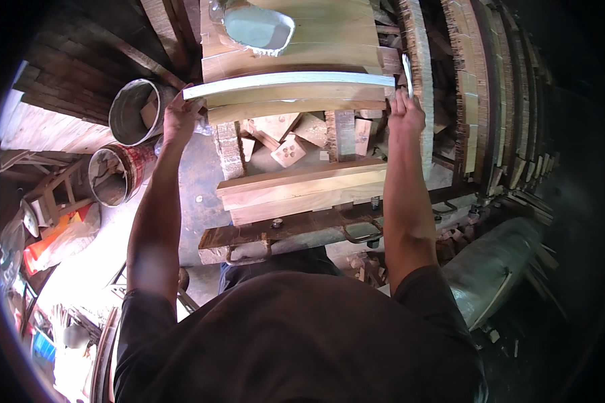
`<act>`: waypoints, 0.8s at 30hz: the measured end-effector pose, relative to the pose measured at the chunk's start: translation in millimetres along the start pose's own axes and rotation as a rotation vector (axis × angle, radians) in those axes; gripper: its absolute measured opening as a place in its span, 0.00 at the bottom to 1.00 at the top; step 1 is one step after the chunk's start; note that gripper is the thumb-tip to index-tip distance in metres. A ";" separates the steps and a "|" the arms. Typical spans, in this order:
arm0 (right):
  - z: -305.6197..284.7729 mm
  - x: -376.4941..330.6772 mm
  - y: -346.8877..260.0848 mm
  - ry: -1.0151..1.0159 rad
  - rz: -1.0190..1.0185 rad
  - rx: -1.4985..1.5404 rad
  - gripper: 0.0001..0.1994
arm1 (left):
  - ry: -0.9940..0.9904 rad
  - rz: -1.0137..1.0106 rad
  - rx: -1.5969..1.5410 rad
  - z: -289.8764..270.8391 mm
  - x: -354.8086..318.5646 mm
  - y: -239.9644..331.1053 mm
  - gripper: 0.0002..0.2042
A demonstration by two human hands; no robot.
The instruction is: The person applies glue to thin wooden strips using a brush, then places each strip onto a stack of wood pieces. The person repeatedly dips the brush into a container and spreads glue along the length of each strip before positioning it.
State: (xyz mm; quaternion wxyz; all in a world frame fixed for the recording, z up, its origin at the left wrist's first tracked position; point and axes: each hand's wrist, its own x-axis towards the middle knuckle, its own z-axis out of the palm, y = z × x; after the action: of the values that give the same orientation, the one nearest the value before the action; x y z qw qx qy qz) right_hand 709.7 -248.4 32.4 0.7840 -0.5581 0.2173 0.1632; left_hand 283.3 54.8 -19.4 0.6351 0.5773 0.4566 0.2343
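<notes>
Workshop clutter surrounds us: timber, offcuts and buckets under light from the left. Nearest, below the white-edged board (289, 82), we see a brown metal rail (302, 225) with bolts. Pale planks (302, 191) lie against it, running roughly parallel to the white-edged board. Between them and that board is a gap, with wood offcuts (289, 151) lower down; it probably leaves our forearms some room.

We hold the white-edged board across in front of us, coated edge up, likely to keep the wet-looking white off our fingers. Our left hand (179, 121) has its grip closed on the left end. Our right hand (407, 113), just beside the right end, grips an upright white-coated tool (407, 74); whether it also pinches the board, we cannot tell. Stacked boards (469, 87) stand near that end, so sideways room looks tight; a grey bucket (124, 107) is left of the other.

Beyond the white-edged board, a tub (259, 28) of white stuff sits on the wooden surface (336, 33), seemingly for easy reach.
</notes>
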 end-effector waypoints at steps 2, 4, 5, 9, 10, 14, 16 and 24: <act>18.7 -1.5 15.4 0.052 0.056 0.076 0.09 | 0.017 -0.012 0.041 2.2 -2.9 5.0 0.22; 17.4 13.2 24.2 0.051 0.083 0.142 0.09 | 0.020 0.012 0.102 7.9 -10.3 13.4 0.21; 16.9 15.2 26.6 0.055 0.086 0.159 0.08 | 0.027 0.024 0.130 9.4 -16.6 17.4 0.21; 16.6 -36.7 9.1 0.128 -0.033 0.039 0.12 | 0.131 0.173 0.268 14.4 -62.0 24.3 0.14; 4.7 -44.2 5.7 0.157 -0.053 0.003 0.13 | 0.093 0.115 0.334 13.1 -77.9 24.7 0.14; -70.9 -20.0 18.6 0.340 -0.082 -0.113 0.13 | -0.040 -0.179 0.482 25.6 -121.6 26.8 0.15; -114.9 9.7 32.2 0.306 -0.054 -0.197 0.14 | -0.119 -0.206 0.571 27.9 -122.3 15.8 0.16; -101.9 3.8 34.4 0.323 0.024 -0.022 0.18 | -0.096 -0.167 0.862 54.3 -137.1 34.6 0.25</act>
State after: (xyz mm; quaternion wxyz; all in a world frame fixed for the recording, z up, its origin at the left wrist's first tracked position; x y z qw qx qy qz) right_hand 679.6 -333.7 -26.0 0.7308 -0.5830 0.3451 0.0831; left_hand 272.5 -78.7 51.2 0.3735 0.7608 0.5277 -0.0568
